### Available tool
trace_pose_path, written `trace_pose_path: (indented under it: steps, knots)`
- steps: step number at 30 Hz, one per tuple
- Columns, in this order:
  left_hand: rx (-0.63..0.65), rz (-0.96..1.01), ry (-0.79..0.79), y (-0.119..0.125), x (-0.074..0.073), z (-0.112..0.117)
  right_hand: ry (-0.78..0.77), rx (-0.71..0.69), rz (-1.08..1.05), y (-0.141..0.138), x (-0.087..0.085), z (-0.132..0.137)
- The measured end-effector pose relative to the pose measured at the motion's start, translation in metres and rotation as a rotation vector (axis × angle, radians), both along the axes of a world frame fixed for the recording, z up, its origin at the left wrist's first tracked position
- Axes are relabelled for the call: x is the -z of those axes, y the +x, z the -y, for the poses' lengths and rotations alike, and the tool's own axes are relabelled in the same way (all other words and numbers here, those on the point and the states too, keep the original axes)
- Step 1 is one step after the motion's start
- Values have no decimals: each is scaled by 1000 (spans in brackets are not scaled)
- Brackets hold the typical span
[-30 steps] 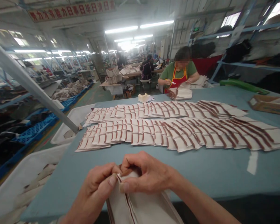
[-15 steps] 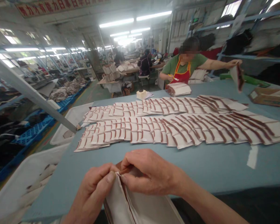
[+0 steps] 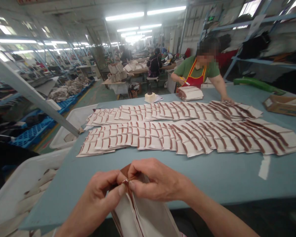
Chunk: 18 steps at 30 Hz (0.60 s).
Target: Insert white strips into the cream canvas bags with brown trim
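A cream fabric piece with brown edging (image 3: 150, 215) hangs from both hands at the near edge of the table. My left hand (image 3: 101, 194) pinches the top of its seam between thumb and fingers. Right beside it, my right hand (image 3: 155, 181) grips the other side of the same seam, thumb and forefinger pressed together. The two thumbs almost meet where the brown-lined edges come together. Beyond my hands, overlapping cream pieces with brown strips (image 3: 148, 136) lie in two long rows. The lower end of the held piece runs out of view.
Across the blue-grey table (image 3: 212, 177), a co-worker in a red apron (image 3: 196, 79) holds a small brush and reaches over the far row. White bins (image 3: 64, 161) with fabric stand at the left, near a slanted post (image 3: 34, 92). A cardboard box (image 3: 283, 105) sits far right.
My hands keep their pinch on the seam and have shifted only slightly. The co-worker's outstretched arm has come down from holding up a piece to the far row.
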State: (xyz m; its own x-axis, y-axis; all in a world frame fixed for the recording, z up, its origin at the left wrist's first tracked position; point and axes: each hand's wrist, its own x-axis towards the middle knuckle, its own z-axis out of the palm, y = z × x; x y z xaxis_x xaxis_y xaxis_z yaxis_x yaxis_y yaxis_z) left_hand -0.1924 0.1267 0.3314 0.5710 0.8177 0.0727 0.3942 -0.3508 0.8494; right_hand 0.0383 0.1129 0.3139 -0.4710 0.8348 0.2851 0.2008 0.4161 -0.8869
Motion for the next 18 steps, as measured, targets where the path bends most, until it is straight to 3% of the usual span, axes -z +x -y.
trace_pose_path:
  steps: [4, 7, 10, 15, 18]
  knots:
    - [1, 5, -122, 7, -5, -5, -47, 2, -6, 2, 1, -2]
    - [14, -67, -67, 11, -16, -6, 40, 11, 24, 6, -4, -2]
    - [32, -51, -31, 8, -17, -5, 125, 1, 26, 8, -9, -1]
    - [-18, -32, 94, -3, -2, 3, 364, 73, 106, 7, -13, 1]
    - [-13, -74, 197, -1, -2, 7, 551, 110, 218, 7, -16, 4]
